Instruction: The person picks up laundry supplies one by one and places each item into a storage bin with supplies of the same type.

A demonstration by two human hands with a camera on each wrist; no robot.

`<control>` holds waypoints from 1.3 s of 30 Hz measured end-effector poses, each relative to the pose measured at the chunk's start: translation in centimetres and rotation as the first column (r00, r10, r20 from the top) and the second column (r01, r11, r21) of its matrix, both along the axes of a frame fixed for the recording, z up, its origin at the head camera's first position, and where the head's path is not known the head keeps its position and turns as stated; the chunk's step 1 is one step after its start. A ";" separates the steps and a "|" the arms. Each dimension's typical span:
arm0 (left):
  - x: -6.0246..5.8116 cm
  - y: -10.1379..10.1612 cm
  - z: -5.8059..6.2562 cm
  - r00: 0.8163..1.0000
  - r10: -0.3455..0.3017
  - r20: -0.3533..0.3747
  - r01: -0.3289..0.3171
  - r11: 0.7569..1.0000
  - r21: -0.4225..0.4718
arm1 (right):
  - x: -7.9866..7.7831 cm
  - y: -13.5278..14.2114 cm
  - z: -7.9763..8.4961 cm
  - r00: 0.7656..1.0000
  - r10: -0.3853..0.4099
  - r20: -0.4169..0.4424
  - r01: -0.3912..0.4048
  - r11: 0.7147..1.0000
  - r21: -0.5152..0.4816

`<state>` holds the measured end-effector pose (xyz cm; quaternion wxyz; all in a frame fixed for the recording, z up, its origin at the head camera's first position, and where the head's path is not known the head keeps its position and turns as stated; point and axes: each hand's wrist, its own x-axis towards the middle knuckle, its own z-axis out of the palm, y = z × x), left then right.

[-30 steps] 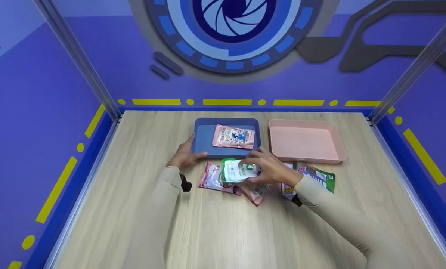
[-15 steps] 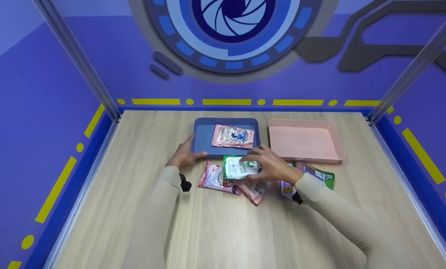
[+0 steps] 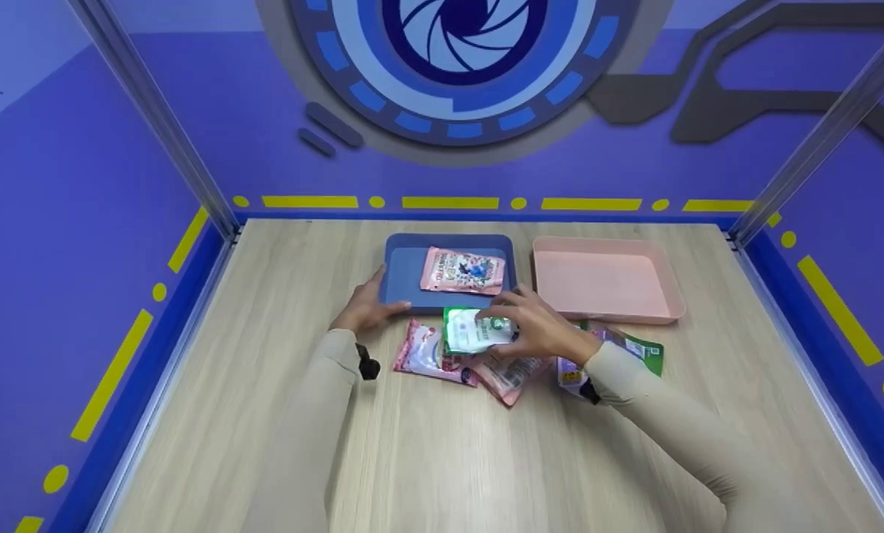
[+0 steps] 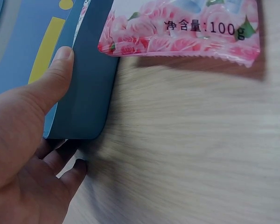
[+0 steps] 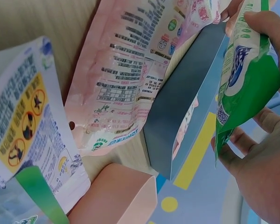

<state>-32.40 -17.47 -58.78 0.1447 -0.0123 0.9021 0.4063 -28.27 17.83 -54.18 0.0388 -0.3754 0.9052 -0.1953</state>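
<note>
My left hand (image 3: 364,307) grips the front left corner of the blue tray (image 3: 394,296), its thumb on the front rim and its fingers around the left side. A pink pouch (image 3: 463,271) lies flat in that tray. My right hand (image 3: 534,326) pinches a green-and-white pouch (image 3: 468,331) by its edges. This pouch is raised in front of the blue tray, clear of the table in the right wrist view (image 5: 242,84). Below it lie a pink-and-white pouch (image 3: 423,355) with a rose print and a pink pouch (image 3: 509,381), back side up.
A pink tray (image 3: 608,285) stands right of the blue one. Purple-and-green pouches (image 3: 645,352) lie in front of it, partly behind my right wrist. Blue-purple panels (image 3: 457,178) enclose the wooden table (image 3: 442,459) at the back and sides.
The green-and-white pouch has risen slightly toward the blue tray in my right hand, then stayed nearly in place. My left hand has stayed on the tray corner.
</note>
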 end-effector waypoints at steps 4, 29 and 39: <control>0.1 0.1 0.0 1.000 0.007 0.008 -0.007 1.000 0.004 | -0.1 0.0 0.0 1.000 -0.011 0.011 0.011 1.000 -0.006; 0.3 0.1 0.1 1.000 -0.005 -0.012 0.005 1.000 -0.004 | -0.8 0.1 0.1 0.997 0.011 -0.072 -0.013 0.999 -0.037; 0.3 0.2 0.1 1.000 0.011 0.009 -0.011 1.000 0.005 | -1.1 -0.1 0.2 0.999 -0.022 -0.038 0.022 1.000 -0.011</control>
